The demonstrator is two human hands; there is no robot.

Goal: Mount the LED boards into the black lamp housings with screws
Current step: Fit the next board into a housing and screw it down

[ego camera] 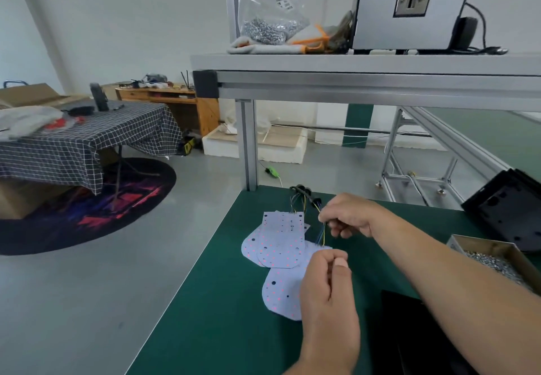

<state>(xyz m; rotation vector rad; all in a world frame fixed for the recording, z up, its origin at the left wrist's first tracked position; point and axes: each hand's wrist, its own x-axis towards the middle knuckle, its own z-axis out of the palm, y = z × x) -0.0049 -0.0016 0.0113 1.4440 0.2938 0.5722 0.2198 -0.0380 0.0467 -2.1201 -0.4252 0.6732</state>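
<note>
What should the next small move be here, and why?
Probably lift the near LED board clear of the stack and carry it toward the black housing on the right. The right hand pinches its wires, the left hand seems to grip its top edge, and that housing looks empty.

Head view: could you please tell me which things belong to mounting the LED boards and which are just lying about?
For the job: LED boards, one held by the left hand; their wires, pinched by the right hand; black lamp housing; box of screws.
Lying about: grey glove on the upper shelf; checked tablecloth; round rug; wooden desk.
</note>
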